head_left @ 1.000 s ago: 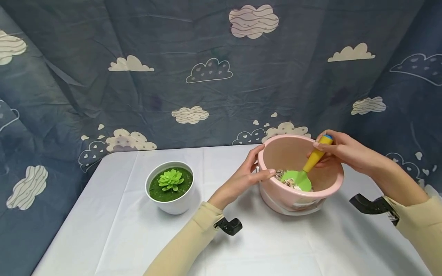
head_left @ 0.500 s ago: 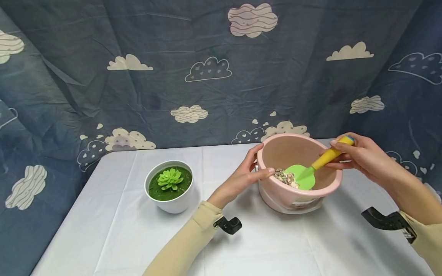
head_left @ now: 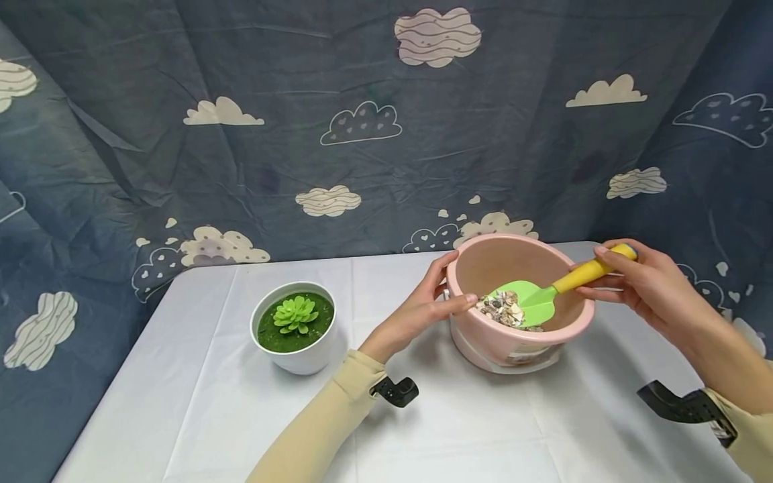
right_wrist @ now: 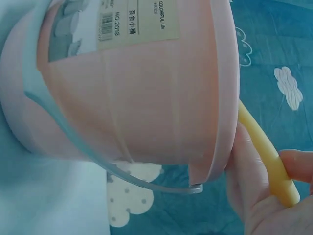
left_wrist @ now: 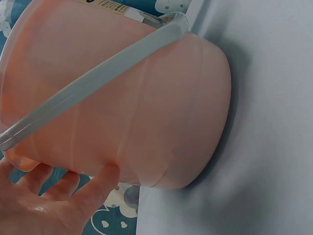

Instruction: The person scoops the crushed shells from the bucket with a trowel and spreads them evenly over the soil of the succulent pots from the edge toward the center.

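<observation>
A pink bucket (head_left: 483,342) stands on the right part of the table, tilted a little toward me, with a pale carry handle (left_wrist: 98,78) hanging down its outside. My left hand (head_left: 415,316) holds it at the left, thumb over the rim and fingers against the outer wall. Inside lies a heap of small mottled gravel-like pieces (head_left: 501,307). My right hand (head_left: 658,292) grips the yellow handle of a small shovel (head_left: 584,275) beyond the right rim. The shovel's green blade (head_left: 536,307) reaches into the bucket, overlapping the gravel, with some pieces along its left edge.
To the left stands a white pot (head_left: 302,362) holding a green succulent (head_left: 294,314) on a mossy surface. White cloth (head_left: 447,436) covers the table. Behind it hangs a dark blue curtain (head_left: 272,161) with cloud prints. A printed label (right_wrist: 132,22) is on the bucket's side.
My right hand has moved right and slightly down, laying the shovel handle flatter. The blade has turned within the bucket, and more gravel shows beside it. The left hand keeps its hold.
</observation>
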Available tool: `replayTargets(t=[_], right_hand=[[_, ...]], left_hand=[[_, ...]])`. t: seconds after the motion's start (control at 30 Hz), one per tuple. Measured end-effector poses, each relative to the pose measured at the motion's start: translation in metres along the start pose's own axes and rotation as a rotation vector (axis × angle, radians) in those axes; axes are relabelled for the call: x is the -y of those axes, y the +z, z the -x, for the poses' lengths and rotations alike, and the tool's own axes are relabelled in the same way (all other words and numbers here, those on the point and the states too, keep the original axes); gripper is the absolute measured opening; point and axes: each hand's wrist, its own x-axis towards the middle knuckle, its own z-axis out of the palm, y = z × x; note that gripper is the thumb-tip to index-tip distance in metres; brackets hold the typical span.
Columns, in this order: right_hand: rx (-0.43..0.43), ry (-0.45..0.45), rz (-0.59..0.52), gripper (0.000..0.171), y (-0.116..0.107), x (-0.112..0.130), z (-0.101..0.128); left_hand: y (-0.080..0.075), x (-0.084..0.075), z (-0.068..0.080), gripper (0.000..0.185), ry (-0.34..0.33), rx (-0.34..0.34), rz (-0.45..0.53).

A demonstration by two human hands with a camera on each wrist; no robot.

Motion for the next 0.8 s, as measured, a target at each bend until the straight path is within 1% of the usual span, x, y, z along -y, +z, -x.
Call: replayTargets(t=[0.07,0.17,0.27,0.4,0.53,0.67,0.8], right_hand=[[-0.011,-0.006,-0.038,0.023,0.0,-0.002,0.003],[-0.04,-0.002,-0.059,0.025,0.0,-0.005,0.006],[-0.094,0.016,-0.034,0.03,0.002,-0.006,0.009],[-0.15,0.026,-0.043,0.032,0.002,-0.006,0.01],[-0.162,0.024,-0.142,0.027,-0.001,-0.008,0.014],[-0.18,0.027,-0.23,0.023,-0.003,-0.009,0.017],[-0.198,0.005,-0.247,0.025,-0.001,-0.009,0.018]], left_hand=[[0.0,0.001,0.0,0.076,0.012,-0.008,-0.009],[0.0,0.001,0.001,0.076,0.042,-0.041,-0.045],[0.001,0.001,0.001,0.077,0.068,-0.071,-0.078],[0.002,0.001,0.002,0.078,0.069,-0.079,-0.071],[0.004,0.001,0.003,0.078,0.073,-0.107,-0.063],[0.008,0.001,0.003,0.076,0.107,-0.151,-0.074],[0.01,-0.001,0.005,0.075,0.122,-0.178,-0.107]])
